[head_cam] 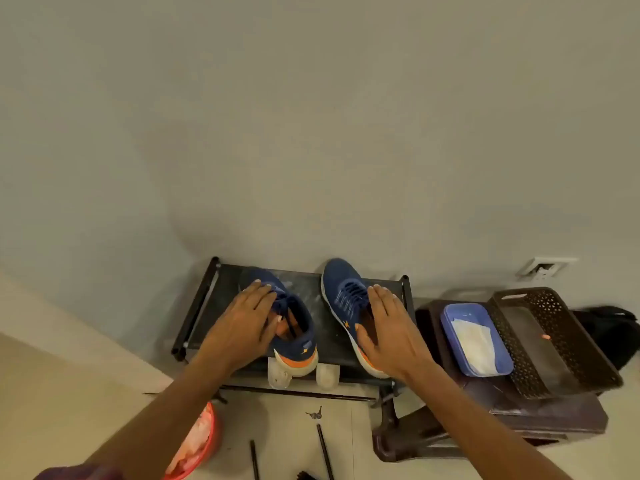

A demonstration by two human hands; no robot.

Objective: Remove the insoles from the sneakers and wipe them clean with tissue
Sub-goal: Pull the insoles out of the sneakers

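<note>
Along the bottom centre of the frame, a low black metal-framed shoe rack [308,289] stands against the wall, and both task shoes sit on its dusty top shelf with toes toward the wall. The blue knit left sneaker [301,344], with an orange-and-white heel, is partly covered by the left hand [242,323], which lies over its laces with fingers straight and the thumb at the opening. The matching right sneaker [343,289] is half hidden by the right hand [388,334], laid flat over its collar with fingers straight and together. Orange lining shows inside the left shoe; whether that is the insole I cannot tell. To the right, a brown plastic stool [491,424] carries a shallow blue plastic tray [448,320] holding folded white tissue [474,341], and just beside it a brown perforated plastic basket [588,344]. Two white shoe heels [277,374] poke out from the shelf below. At lower left sits a red plastic bowl [207,441]; small metal keys [314,415] and thin dark sticks [325,452] lie on the pale tiled floor [69,375]. A plain off-white wall [311,116] fills the upper frame, with a white wall socket [540,268] at right.
</note>
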